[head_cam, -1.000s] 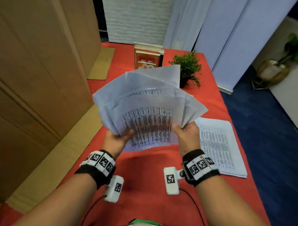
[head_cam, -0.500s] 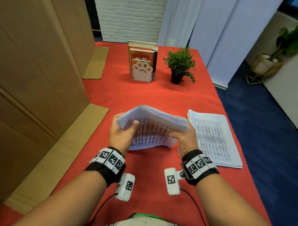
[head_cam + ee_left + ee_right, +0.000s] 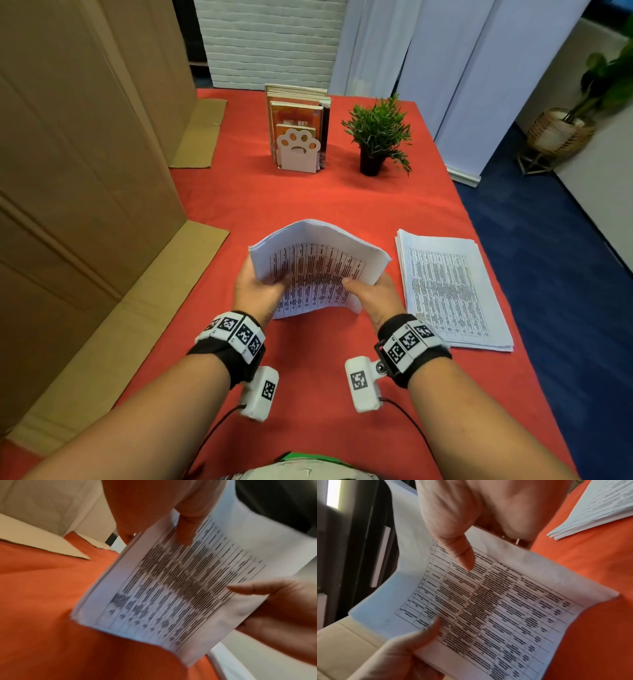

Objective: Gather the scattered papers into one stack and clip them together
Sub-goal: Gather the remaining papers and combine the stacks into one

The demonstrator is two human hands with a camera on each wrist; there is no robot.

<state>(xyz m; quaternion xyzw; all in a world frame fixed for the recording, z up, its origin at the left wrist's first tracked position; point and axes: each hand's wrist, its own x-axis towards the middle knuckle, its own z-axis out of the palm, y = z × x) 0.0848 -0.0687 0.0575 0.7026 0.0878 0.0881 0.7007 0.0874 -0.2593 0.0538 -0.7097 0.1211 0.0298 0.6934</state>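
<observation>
A bundle of printed sheets (image 3: 317, 270) stands on its lower edge on the red tablecloth (image 3: 308, 202), its top bowed over toward me. My left hand (image 3: 260, 291) grips its left side, thumb on the printed face. My right hand (image 3: 371, 294) grips its right side the same way. The left wrist view shows the bundle (image 3: 171, 588) with my left thumb (image 3: 187, 526) on it and my right hand (image 3: 278, 601) opposite. The right wrist view shows the sheets (image 3: 488, 608) under my right thumb (image 3: 458, 551). No clip is in view.
A second pile of printed papers (image 3: 448, 287) lies flat to the right, near the table's right edge. A bookstand with books (image 3: 298, 137) and a small potted plant (image 3: 375, 137) stand at the back. Cardboard panels (image 3: 85, 205) line the left side.
The fanned sheets, held high a second ago, have come down and together into one bundle standing on the cloth. Both hands have kept hold of its sides.
</observation>
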